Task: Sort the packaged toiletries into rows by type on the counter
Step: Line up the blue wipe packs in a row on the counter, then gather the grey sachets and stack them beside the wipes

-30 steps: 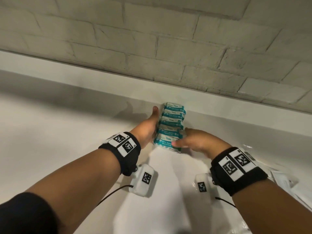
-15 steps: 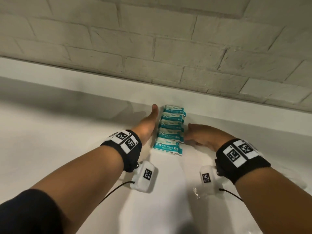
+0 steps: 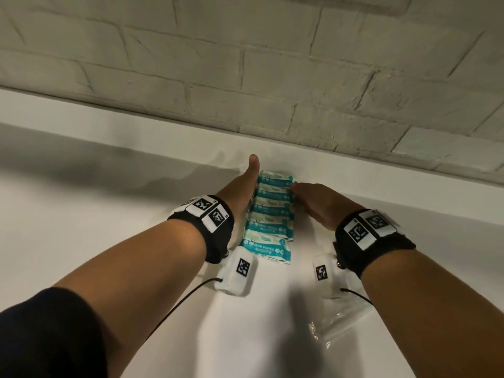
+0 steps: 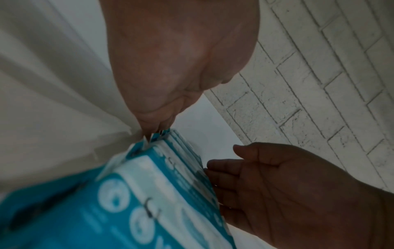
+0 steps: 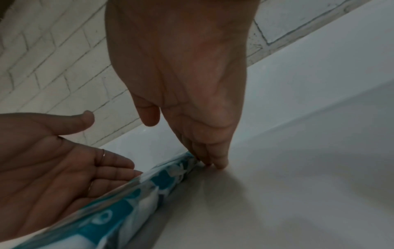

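My flat left hand [image 3: 241, 190] and right hand [image 3: 317, 204] flank the overlapping row of teal-and-white wipe packets [image 3: 268, 218], fingers straight. A crinkled clear plastic bag [image 3: 336, 327] lies near my right forearm on the white counter [image 3: 81, 236].

A row of mini wipes packs [image 3: 268, 218] is laid on the bench [image 3: 95, 227], overlapped from near to far up to the raised ledge [image 3: 136, 132] below the brick wall [image 3: 245, 64]. The row is flanked by the left hand [image 3: 241, 190], set flat against its left side, and the right hand [image 3: 321, 204], placed against its right side. A clear plastic bag [image 3: 335, 326] is seen nearer, to the right.
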Demonstrator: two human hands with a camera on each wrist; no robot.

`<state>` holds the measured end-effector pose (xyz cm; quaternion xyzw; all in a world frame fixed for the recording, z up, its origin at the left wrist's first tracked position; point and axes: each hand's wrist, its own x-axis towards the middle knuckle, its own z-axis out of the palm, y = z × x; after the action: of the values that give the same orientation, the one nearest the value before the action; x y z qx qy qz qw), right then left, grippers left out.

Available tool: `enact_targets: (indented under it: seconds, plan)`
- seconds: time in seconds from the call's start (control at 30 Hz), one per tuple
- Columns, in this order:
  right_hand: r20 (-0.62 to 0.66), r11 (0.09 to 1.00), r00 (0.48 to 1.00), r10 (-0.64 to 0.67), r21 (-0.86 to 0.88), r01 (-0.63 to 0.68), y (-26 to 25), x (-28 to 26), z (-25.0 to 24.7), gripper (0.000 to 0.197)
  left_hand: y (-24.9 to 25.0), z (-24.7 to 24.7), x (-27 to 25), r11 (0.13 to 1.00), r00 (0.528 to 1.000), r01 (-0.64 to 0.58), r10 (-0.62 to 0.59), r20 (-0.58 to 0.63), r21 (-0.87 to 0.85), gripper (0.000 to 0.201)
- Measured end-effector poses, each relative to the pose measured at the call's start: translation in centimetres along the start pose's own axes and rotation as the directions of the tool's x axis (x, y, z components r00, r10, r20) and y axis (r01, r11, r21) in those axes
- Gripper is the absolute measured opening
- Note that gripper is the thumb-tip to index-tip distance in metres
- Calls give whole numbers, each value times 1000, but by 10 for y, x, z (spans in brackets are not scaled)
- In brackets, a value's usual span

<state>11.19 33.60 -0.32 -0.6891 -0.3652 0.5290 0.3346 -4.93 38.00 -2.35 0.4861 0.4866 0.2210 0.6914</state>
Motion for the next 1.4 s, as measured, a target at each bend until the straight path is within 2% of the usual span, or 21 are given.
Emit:
enact_targets:
  seconds: [0.13,0.17,0.23,0.27,0.3,0.33,0.4,0.43,0.47,0.57,0.6,0.67,0.77,0.83,0.9,0.97,1.07,1.17,1.27,1.4]
  plan:
    - [3,1000,1000,-4,-20,5,1,-2,-2,25,-7,-7,12,997,1000,-18,18,6,80,101]
    - [13,999,1000,-7,-39,7,1,-2,-3,26,-4,-5,7,989,1000,-13,12,7,149,105]
    - [13,992,1000,-10,-122,11,2,0,-3,27,8,1,-18,932,999,-29,23,23,362,98]
    - [15,983,1000,-11,-183,13,1,1,-3,29,11,2,-24,873,994,-88,48,95,480,86]
    - [23,970,1000,-8,-244,13,1,2,-2,32,13,3,-30,773,983,-126,15,181,622,78]
    - [24,955,1000,-7,-296,14,1,5,-1,37,13,5,-35,614,973,-149,-48,226,775,84]
    - [15,933,1000,1,-360,4,-2,5,1,44,9,8,-41,226,963,-215,-116,245,950,101]
    - [9,928,1000,0,-374,3,-3,4,2,47,7,9,-42,121,963,-227,-117,241,966,104]
    - [8,927,1000,-8,-374,10,-4,2,2,49,5,8,-40,86,965,-226,-113,235,970,105]
    - [34,912,998,-48,-406,58,-6,-16,-1,54,6,6,-46,147,968,-223,-86,237,964,104]
    - [59,867,996,-71,-490,91,-5,-25,-5,53,7,6,-51,175,967,-232,-61,246,957,102]
    - [116,711,989,-92,-688,146,-1,-43,-16,50,8,8,-60,197,972,-229,-10,236,953,95]
    - [132,559,988,-76,-815,152,15,-77,-38,51,5,14,-71,182,974,-226,31,224,957,86]
    - [126,555,989,-80,-818,149,33,-103,-55,51,3,22,-81,187,967,-255,61,248,949,79]
    - [110,612,990,-88,-778,141,53,-130,-71,52,1,36,-94,197,957,-288,103,272,937,70]
    - [81,640,992,-96,-758,124,76,-157,-88,54,-6,53,-109,165,943,-329,113,313,930,69]
    - [41,588,994,-103,-804,94,109,-191,-113,59,-18,80,-129,116,936,-350,79,342,930,72]
    - [9,596,999,-49,-802,37,137,-225,-139,63,-32,108,-142,101,940,-341,32,339,935,69]
    - [-13,566,1000,6,-825,-14,160,-250,-162,67,-39,139,-154,58,935,-355,30,354,933,67]
    - [-44,467,997,66,-881,-70,188,-268,-187,70,-50,180,-163,-24,935,-353,-48,351,935,65]
